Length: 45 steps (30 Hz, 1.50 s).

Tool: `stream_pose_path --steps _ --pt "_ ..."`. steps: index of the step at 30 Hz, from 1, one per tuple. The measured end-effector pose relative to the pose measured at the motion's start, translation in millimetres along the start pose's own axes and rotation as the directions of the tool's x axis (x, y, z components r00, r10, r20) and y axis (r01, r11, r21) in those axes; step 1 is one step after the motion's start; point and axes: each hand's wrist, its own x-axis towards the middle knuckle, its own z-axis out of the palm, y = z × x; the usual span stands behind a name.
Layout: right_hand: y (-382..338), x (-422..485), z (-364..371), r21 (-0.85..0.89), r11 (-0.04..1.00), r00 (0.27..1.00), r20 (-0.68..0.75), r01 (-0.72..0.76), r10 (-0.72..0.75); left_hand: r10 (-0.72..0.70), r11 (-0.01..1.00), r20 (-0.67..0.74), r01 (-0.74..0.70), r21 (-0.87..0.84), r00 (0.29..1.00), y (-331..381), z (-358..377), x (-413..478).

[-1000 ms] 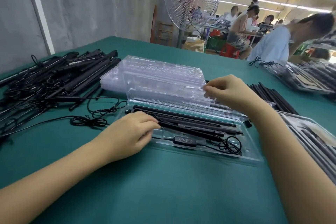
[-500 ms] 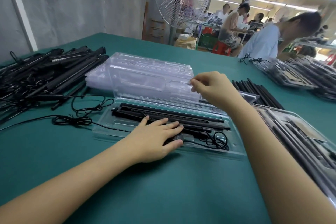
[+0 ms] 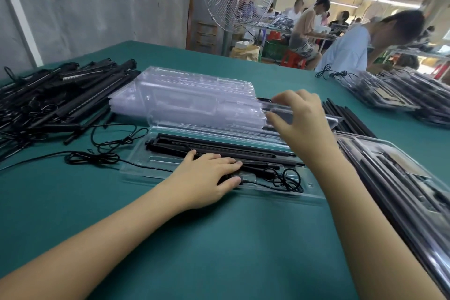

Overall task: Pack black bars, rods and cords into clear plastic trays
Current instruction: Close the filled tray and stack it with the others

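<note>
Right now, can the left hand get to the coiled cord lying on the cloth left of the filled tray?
Probably yes. The left hand lies flat on the filled tray, holding nothing, and the coiled cord sits just beyond the tray's left rim with open cloth between.

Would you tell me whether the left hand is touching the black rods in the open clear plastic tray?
Touching. The head view shows the left hand lying flat on the black rods in the clear plastic tray.

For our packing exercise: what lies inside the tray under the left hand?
Black bars and a looped cord lie inside the tray. The left hand rests flat, hiding what is beneath.
</note>
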Motion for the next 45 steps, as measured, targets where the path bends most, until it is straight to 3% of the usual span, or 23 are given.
stream_pose_path --steps 2,5,7,8,9,11,12,13,17,24,29,31,34,37,40,45 --pt "5.1 -8.1 -6.1 0.005 0.999 0.994 -0.102 -0.041 0.041 0.003 1.0 -0.006 -0.003 -0.008 1.0 -1.2 -1.1 0.9" --pt "11.4 -15.4 -12.3 0.05 0.992 0.985 -0.126 -0.115 0.121 0.015 1.0 -0.015 -0.015 -0.015 1.0 -2.2 -0.4 0.6" --pt "14.6 -19.4 -16.2 0.078 0.981 0.984 -0.011 -0.175 0.176 0.017 1.0 -0.025 -0.018 -0.018 1.0 -2.3 1.2 -0.5" --pt "16.3 -21.1 -17.9 0.066 0.975 0.97 0.137 -0.213 0.203 0.017 1.0 -0.033 -0.018 -0.02 0.999 -2.1 2.1 -0.9" --pt "18.3 -23.0 -19.1 0.027 0.967 0.913 0.335 -0.255 0.232 0.017 1.0 -0.038 -0.018 -0.019 0.999 -1.9 2.9 -1.1" --pt "21.9 -29.1 -17.0 -0.092 0.943 0.681 0.669 -0.321 0.297 0.014 1.0 -0.037 -0.014 -0.015 0.999 -1.5 4.5 -1.6" --pt "23.9 -33.0 -13.4 -0.137 0.934 0.586 0.746 -0.329 0.316 0.013 1.0 -0.036 -0.013 -0.011 0.999 -1.6 5.1 -1.9" --pt "26.4 -36.5 -8.8 -0.152 0.93 0.552 0.768 -0.334 0.324 0.013 1.0 -0.035 -0.013 -0.008 0.999 -1.7 5.7 -2.3" --pt "33.0 -40.6 4.8 -0.07 0.919 0.649 0.687 -0.388 0.327 0.016 1.0 -0.04 -0.017 -0.01 0.999 -2.4 6.9 -3.1" --pt "37.1 -39.0 19.4 -0.026 0.895 0.69 0.627 -0.446 0.362 0.031 0.999 -0.085 -0.029 0.028 0.996 -0.2 9.8 -3.0" --pt "34.5 -34.3 25.5 -0.092 0.895 0.665 0.637 -0.436 0.389 0.038 0.991 -0.116 -0.022 0.135 0.993 5.4 9.5 -4.5" --pt "34.0 -33.3 28.9 -0.127 0.894 0.652 0.642 -0.429 0.404 0.128 0.975 -0.181 -0.09 0.205 0.975 13.4 5.2 -3.6" --pt "34.5 -31.2 29.2 -0.133 0.892 0.638 0.654 -0.432 0.407 0.284 0.956 -0.227 -0.259 0.136 0.931 37.3 -1.0 1.0" --pt "39.7 -32.5 29.2 -0.061 0.875 0.634 0.665 -0.481 0.395 0.275 0.96 -0.142 -0.263 0.098 0.951 61.0 -1.7 7.3" --pt "47.7 -37.9 24.9 0.074 0.802 0.613 0.687 -0.593 0.39 0.273 0.942 -0.128 -0.238 0.237 0.953 68.5 0.7 12.9" --pt "57.8 -38.0 7.4 0.28 0.576 0.523 0.794 -0.768 0.311 0.243 0.965 -0.201 -0.214 0.154 0.949 70.8 6.9 13.9"
